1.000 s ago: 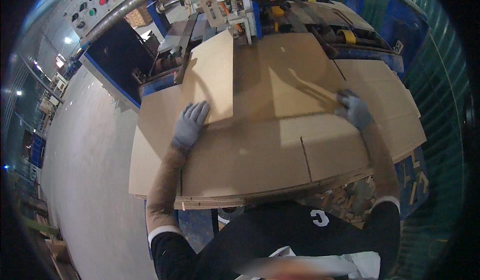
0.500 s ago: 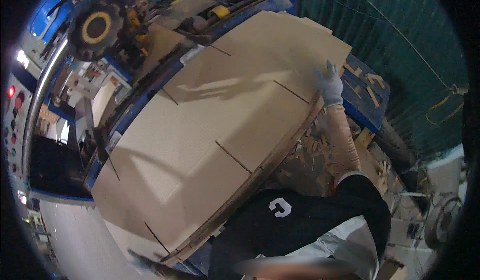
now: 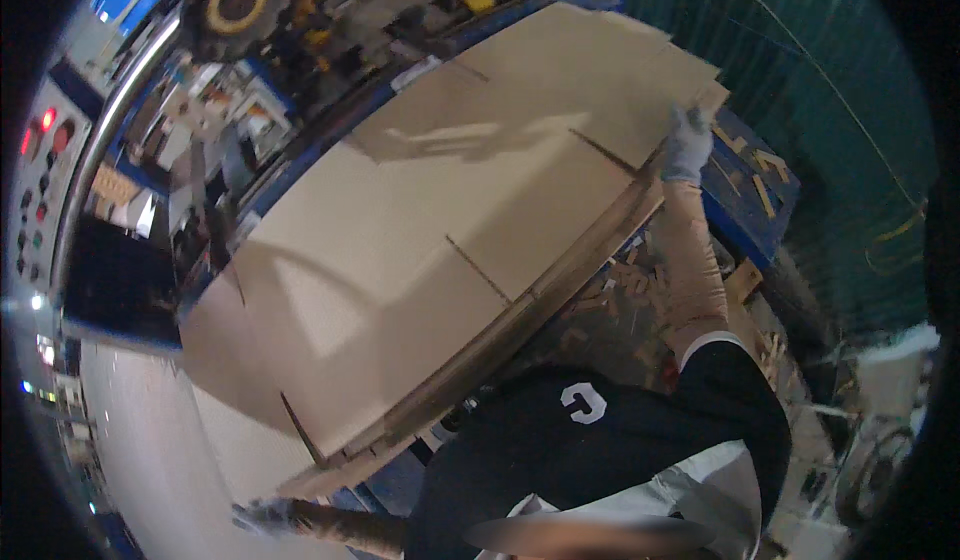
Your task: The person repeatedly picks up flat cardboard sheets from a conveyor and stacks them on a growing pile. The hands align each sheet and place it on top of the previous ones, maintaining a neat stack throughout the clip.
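A stack of cardboard sheets (image 3: 430, 230) lies on the machine table (image 3: 745, 195). Behind the stack stands a toothed wheel (image 3: 237, 5); left of it, a control panel (image 3: 40, 190). Scraps (image 3: 610, 290) lie right of the stack, below its edge.

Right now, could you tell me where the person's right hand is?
In the head view, the gloved right hand is at upper right, gripping the far right edge of the stack of cardboard sheets, beside the blue machine frame.
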Motion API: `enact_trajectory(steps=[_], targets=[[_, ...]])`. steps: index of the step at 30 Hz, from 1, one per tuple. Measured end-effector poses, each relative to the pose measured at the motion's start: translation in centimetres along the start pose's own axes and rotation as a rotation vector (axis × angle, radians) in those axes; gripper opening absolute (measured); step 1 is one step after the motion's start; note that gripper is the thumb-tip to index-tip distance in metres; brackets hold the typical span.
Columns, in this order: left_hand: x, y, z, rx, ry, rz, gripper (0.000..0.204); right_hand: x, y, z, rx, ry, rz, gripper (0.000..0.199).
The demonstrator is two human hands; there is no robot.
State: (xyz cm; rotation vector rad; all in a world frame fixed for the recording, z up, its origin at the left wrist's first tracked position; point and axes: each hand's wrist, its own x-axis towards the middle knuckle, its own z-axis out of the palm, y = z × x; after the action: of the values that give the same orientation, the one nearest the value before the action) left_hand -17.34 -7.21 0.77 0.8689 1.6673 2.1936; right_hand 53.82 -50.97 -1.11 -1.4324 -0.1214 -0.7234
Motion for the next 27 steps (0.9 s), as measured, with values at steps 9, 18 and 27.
enact_trajectory(steps=[9,18,27], targets=[[0.0,-3.1,-0.4,-0.203,-0.892,-0.262,0.038,-0.9,-11.4,-0.8,0.123,-0.429,0.115,0.032],[-18.0,8.8,2.1,0.494,-1.679,1.254,0.055,-14.1,-11.4,-1.6,-0.226,-1.457,-0.996,0.040],[-17.3,7.9,4.3,0.417,-1.795,1.417,0.046,-12.0,-12.5,1.7,-0.354,-1.584,-1.096,0.042]])
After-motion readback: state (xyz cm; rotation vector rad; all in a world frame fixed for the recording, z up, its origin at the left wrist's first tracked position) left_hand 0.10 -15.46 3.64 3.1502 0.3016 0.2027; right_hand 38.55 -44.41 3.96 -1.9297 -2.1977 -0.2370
